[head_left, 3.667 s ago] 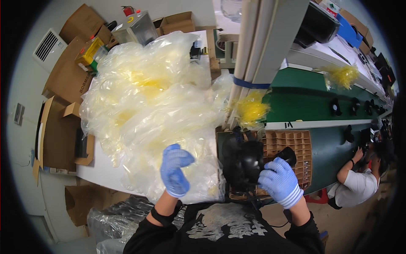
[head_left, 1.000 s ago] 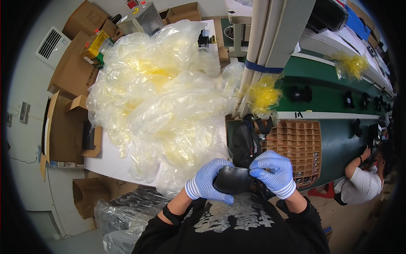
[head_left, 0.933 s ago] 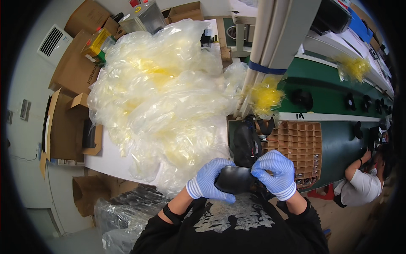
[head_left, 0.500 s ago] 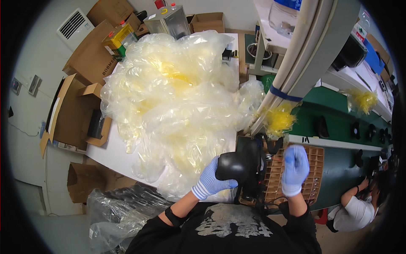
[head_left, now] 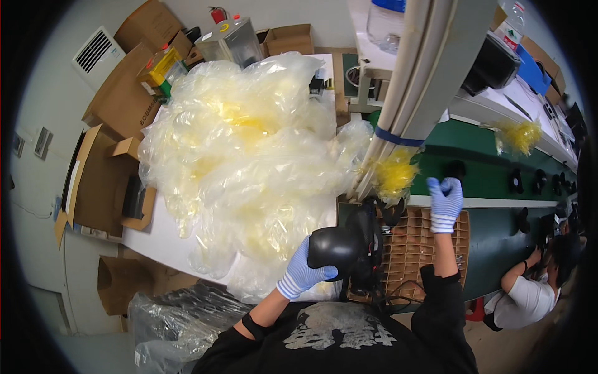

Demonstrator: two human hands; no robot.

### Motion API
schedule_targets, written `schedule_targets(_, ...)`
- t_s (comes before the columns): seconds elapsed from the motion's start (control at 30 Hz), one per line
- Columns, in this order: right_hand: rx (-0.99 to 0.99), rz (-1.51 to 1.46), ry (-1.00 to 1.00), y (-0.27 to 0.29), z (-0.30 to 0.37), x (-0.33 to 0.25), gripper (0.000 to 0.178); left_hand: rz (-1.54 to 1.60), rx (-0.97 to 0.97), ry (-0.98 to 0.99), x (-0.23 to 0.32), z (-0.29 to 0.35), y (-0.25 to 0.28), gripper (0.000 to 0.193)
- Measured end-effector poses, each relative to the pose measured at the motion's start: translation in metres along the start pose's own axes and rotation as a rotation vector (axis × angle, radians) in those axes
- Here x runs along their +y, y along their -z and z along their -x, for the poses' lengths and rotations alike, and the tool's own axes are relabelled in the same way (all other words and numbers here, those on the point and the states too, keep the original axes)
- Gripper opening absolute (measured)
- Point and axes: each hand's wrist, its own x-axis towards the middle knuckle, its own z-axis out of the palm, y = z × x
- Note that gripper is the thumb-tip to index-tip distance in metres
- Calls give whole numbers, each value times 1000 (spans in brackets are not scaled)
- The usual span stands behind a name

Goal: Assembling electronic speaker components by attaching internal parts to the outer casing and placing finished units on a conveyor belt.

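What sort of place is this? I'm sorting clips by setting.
Probably a factory packing line: a green conveyor belt carrying small black parts, a heap of clear plastic bags on the white table, and flattened cardboard boxes.

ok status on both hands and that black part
Left hand gripping rounded black plastic part. Right hand raised at green conveyor belt, on a small black piece. Heap of clear plastic bags beside.

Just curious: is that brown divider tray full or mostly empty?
Mostly empty: the tray shows bare cells; black parts cover its left edge.
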Motion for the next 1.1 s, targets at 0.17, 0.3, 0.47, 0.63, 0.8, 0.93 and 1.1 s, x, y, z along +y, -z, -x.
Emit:
schedule_targets(0.17,-92,-314,-249,79,0,89,11,89,-31,-9,-6,1,-5,81)
schedule_targets(0.3,173,-41,-117,147,8,124,28,156,-61,16,-7,-2,-12,83)
schedule_targets(0.47,182,424,-763,281,40,197,20,84,-110,69,-17,-1,-12,83)
schedule_targets(0.63,59,474,-511,267,123,241,24,70,-152,101,-23,-11,-17,86)
schedule_targets(0.8,-166,892,-652,225,114,162,37,33,-185,96,-18,-14,-20,87)
schedule_targets(0.93,-380,1114,-719,218,114,156,38,37,-174,107,-16,-12,-23,87)
schedule_targets(1.1,-437,1173,-704,220,115,169,27,88,-160,141,-24,-5,-25,86)
